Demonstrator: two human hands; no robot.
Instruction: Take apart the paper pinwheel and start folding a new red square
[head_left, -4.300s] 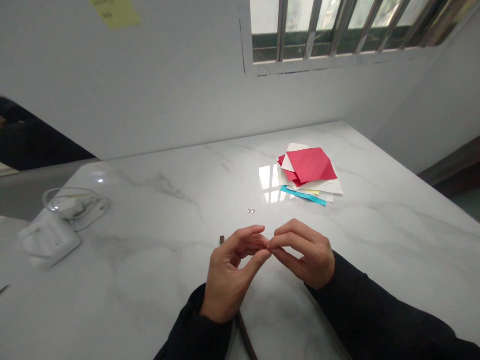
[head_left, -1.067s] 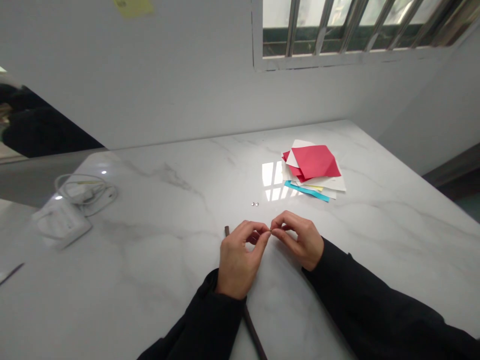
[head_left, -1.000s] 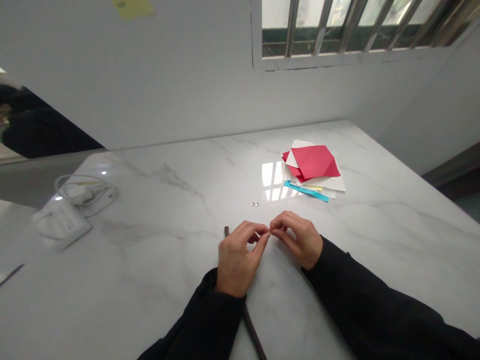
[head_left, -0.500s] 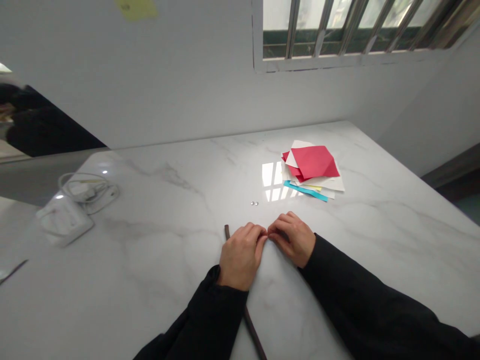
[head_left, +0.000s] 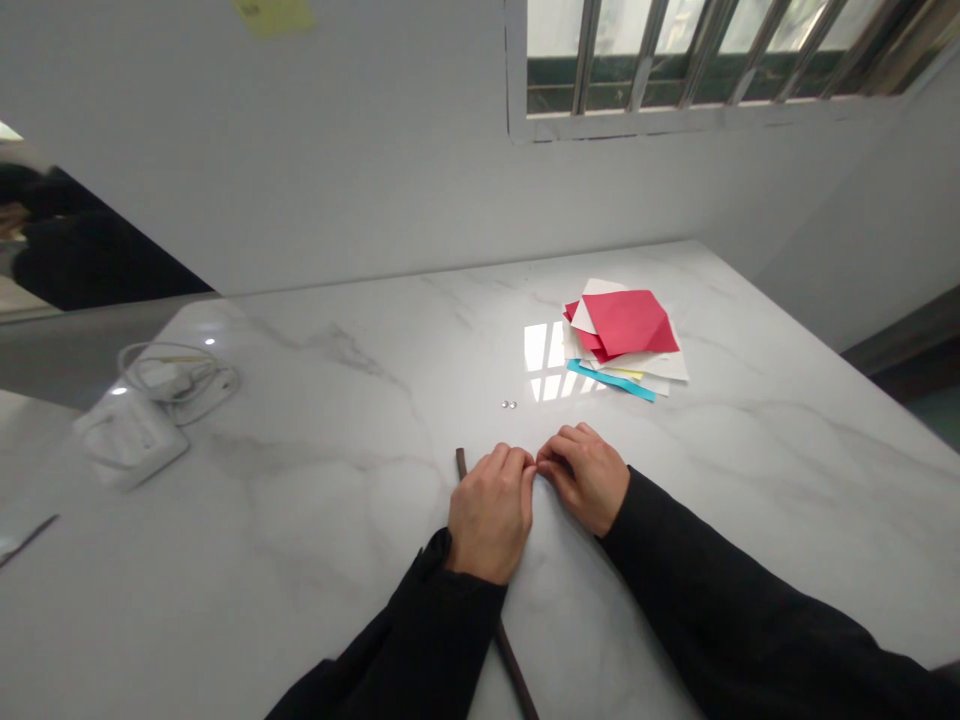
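My left hand (head_left: pixel 491 512) and my right hand (head_left: pixel 589 477) meet fingertip to fingertip over the marble-patterned table (head_left: pixel 337 560). Both are closed in a pinch, and whatever sits between the fingertips is hidden or too small to name. Under my left hand and forearm runs a thin dark brown strip (head_left: pixel 514 668); its far end sticks out beyond the knuckles and its near end leaves the bottom of the picture. Two small shiny round pieces (head_left: pixel 508 405) lie side by side just beyond my fingers.
A pile of red and white paper sheets (head_left: pixel 628 325) lies at the back right, with a blue strip (head_left: pixel 611 381) along its front. To the left are a white power strip (head_left: pixel 131 440) and a coiled white cable (head_left: pixel 180 380). A wall and a barred window (head_left: pixel 675 60) stand behind.
My left hand has shifted slightly to the right, and the far end of the brown strip has moved a little right with it. My right hand stays almost where it was.
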